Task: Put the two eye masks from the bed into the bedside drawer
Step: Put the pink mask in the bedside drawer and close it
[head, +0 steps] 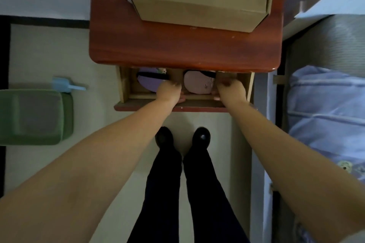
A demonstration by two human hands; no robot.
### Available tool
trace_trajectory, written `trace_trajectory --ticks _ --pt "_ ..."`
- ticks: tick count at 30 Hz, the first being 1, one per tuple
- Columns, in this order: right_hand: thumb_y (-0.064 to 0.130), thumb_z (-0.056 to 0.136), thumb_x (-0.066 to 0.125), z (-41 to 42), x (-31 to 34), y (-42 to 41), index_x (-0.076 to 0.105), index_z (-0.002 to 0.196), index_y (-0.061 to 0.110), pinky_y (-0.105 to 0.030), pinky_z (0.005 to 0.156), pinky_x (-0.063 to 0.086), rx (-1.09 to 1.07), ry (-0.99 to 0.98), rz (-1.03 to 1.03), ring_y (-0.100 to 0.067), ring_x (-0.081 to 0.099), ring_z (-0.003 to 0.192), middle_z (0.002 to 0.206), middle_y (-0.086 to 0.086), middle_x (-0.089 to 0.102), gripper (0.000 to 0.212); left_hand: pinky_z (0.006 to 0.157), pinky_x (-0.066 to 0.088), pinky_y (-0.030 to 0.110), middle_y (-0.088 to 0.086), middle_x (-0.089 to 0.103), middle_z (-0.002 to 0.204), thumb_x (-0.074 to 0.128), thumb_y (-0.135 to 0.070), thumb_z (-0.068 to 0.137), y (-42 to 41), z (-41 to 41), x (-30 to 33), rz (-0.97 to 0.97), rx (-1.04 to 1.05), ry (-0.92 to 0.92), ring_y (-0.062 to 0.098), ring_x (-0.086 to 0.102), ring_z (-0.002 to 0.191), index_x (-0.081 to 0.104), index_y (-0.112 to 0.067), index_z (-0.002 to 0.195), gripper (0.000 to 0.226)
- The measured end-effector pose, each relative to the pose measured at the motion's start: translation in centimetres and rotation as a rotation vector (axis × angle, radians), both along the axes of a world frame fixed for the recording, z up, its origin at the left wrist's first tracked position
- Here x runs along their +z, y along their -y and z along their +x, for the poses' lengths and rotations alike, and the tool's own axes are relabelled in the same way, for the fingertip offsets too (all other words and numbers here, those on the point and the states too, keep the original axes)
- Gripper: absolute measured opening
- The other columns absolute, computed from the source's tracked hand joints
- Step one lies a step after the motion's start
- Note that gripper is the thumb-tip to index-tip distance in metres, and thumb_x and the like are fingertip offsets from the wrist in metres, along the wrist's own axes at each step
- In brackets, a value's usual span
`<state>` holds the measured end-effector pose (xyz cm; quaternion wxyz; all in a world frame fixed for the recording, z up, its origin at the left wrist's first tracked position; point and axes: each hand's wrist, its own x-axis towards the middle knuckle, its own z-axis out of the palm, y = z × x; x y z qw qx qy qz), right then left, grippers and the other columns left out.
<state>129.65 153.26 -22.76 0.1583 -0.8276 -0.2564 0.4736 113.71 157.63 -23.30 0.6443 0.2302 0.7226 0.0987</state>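
View from above onto a reddish-brown wooden bedside table (183, 49) with its pale-wood drawer (123, 85) pulled partly out toward the viewer. Inside the drawer lie both task objects: a purple fabric eye mask (147, 83) with a black strap in the left part, and a pink fabric eye mask (195, 83) in the right part, each partly hidden under the tabletop's near edge. The left hand (169, 91) reaches over the drawer's near front panel, its fingers curled downward between the two masks and touching the right edge of the purple one; whether it pinches anything cannot be told, since the fingertips are hidden. The right hand (231, 90) rests on the drawer's right portion just beside the pink mask, fingers bent over the inner edge of the front panel; whether that grip is closed cannot be told either. A tan cardboard box (199, 0) with a red knot logo stands on the far part of the tabletop. To the left, on the pale floor, lie a green rounded mat (35, 116) and a light-blue plastic scoop (65, 85). To the right is a bed with blue striped bedding (325, 116). Below the drawer, two black shoes (182, 138) and dark trousers are visible.
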Motion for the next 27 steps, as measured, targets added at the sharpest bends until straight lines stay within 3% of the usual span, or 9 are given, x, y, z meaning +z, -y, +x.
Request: trace_trajectory --ticks 4,5,8,12,15,17,23,25,27 --pt "0.015 0.097 0.041 -1.2 3.9 4.5 0.059 0.100 0.001 -0.025 0.056 0.058 -0.314 -0.482 -0.114 -0.017 0.070 0.066 0.085 -0.014 0.069 0.023 0.046 0.058 0.023 0.016 0.064 0.063 0.035 -0.024 0.101 3.7 -4.1 3.1 -0.180 0.128 0.056 0.019 0.065 0.041 0.057 0.001 0.071 0.045" --pt "0.017 0.098 0.039 -1.6 4.3 5.4 0.056 0.106 -0.002 -0.030 0.066 0.059 -0.386 -0.594 -0.178 -0.022 0.071 0.079 0.095 -0.017 0.068 0.026 0.048 0.059 0.025 0.017 0.067 0.064 0.035 -0.026 0.101 4.7 -5.3 3.4 -0.237 0.159 0.060 0.021 0.067 0.044 0.056 0.002 0.074 0.044" --pt "0.021 0.099 0.037 -2.3 4.0 6.5 0.036 0.134 0.005 -0.049 0.103 0.042 -0.647 -0.802 -0.158 -0.032 0.049 0.124 0.133 -0.016 0.050 0.039 0.096 0.050 0.041 0.023 0.058 0.097 0.037 -0.009 0.098 6.1 -7.5 3.5 -0.288 0.407 0.137 0.034 0.065 0.092 0.047 -0.001 0.090 0.016" --pt "-0.001 0.094 0.029 -2.5 3.8 6.0 0.043 0.127 0.005 -0.047 0.100 0.041 -0.897 -0.867 0.020 -0.033 0.049 0.123 0.136 -0.020 0.047 0.036 0.116 0.024 0.045 0.024 0.041 0.136 0.016 0.016 0.082 5.7 -7.7 3.4 -0.156 0.845 0.343 0.037 0.033 0.136 0.053 0.001 0.094 0.042" --pt "-0.012 0.087 0.026 -1.7 4.7 5.7 0.037 0.136 0.002 -0.047 0.094 0.046 -0.867 -0.869 0.066 -0.037 0.054 0.114 0.129 -0.024 0.050 0.051 0.116 0.021 0.045 0.025 0.034 0.145 0.010 0.016 0.078 5.8 -7.3 4.9 -0.095 0.895 0.416 0.036 0.031 0.138 0.035 -0.006 0.138 0.068" --pt "-0.014 0.085 0.026 -1.2 5.6 4.8 0.035 0.137 0.003 -0.047 0.092 0.048 -0.850 -0.892 0.098 -0.038 0.054 0.115 0.131 -0.025 0.049 0.055 0.116 0.021 0.045 0.026 0.029 0.149 0.009 0.016 0.078 4.7 -7.1 6.1 -0.068 0.915 0.480 0.037 0.031 0.138 0.020 -0.009 0.146 0.073" --pt "-0.019 0.081 0.021 -0.8 4.9 -0.7 0.048 0.112 0.002 -0.049 0.095 0.045 -0.919 -0.902 0.196 -0.036 0.049 0.124 0.132 -0.024 0.048 0.047 0.117 0.020 0.050 0.026 0.026 0.149 0.010 0.016 0.080 -2.3 -5.6 6.6 -0.030 0.970 0.477 0.041 0.029 0.137 0.030 0.003 0.134 0.059" --pt "-0.020 0.078 0.019 -0.5 4.4 -1.7 0.042 0.125 0.004 -0.052 0.094 0.044 -0.975 -0.919 0.230 -0.038 0.051 0.119 0.127 -0.023 0.048 0.057 0.117 0.022 0.052 0.021 0.029 0.148 0.011 0.017 0.079 -3.7 -5.3 6.5 -0.010 0.974 0.477 0.041 0.028 0.138 0.041 0.003 0.113 0.047" --pt "-0.019 0.078 0.019 -0.5 3.7 -1.8 0.037 0.134 0.007 -0.050 0.089 0.048 -1.000 -0.921 0.231 -0.035 0.055 0.110 0.119 -0.018 0.054 0.064 0.116 0.024 0.052 0.020 0.030 0.148 0.012 0.017 0.078 -4.1 -5.3 5.7 -0.017 0.979 0.481 0.040 0.029 0.137 0.041 0.001 0.119 0.053"
